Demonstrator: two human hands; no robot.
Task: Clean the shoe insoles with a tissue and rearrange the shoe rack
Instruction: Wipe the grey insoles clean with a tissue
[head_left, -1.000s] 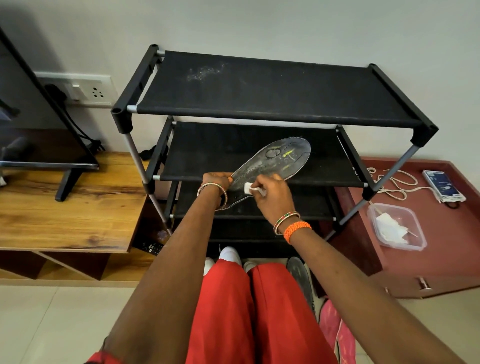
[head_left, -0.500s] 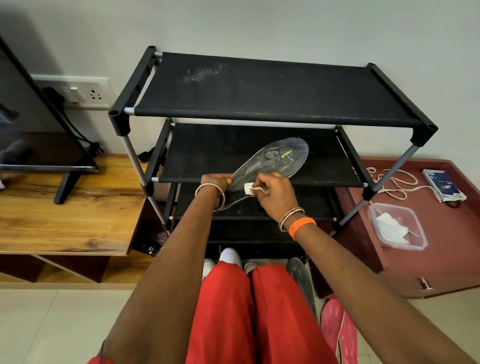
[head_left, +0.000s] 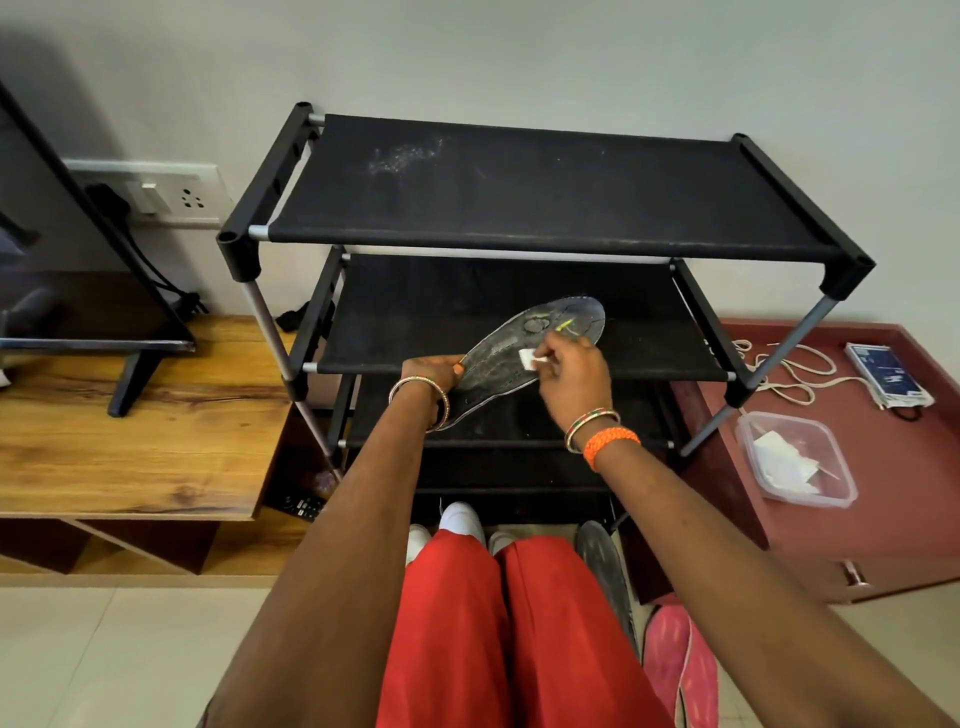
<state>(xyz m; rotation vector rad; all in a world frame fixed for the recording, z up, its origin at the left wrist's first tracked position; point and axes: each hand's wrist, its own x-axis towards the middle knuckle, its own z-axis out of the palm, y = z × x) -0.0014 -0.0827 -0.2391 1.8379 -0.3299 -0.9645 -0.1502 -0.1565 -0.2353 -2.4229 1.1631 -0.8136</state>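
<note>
Grey worn foam insole (head_left: 524, 353) is being pinched at its near end by the left hand (head_left: 434, 376) before the black fabric rack (head_left: 519, 197); right hand (head_left: 574, 376), gripping a small white tissue (head_left: 527, 358), has slid further toward the toe, so wiping's probably mid-stroke.

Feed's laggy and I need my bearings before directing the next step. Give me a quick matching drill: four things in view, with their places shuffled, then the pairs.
Things:
1. insole
2. tissue
3. plastic box
4. pink slipper

Places:
A. on the floor by the person's right leg
B. pinched in the right hand, pressed on the insole
C. on the maroon cabinet, right of the shoe rack
D. gripped at its heel end by the left hand, in front of the rack's middle shelf

Pairs: 1-D, 2-B, 3-C, 4-A
</note>
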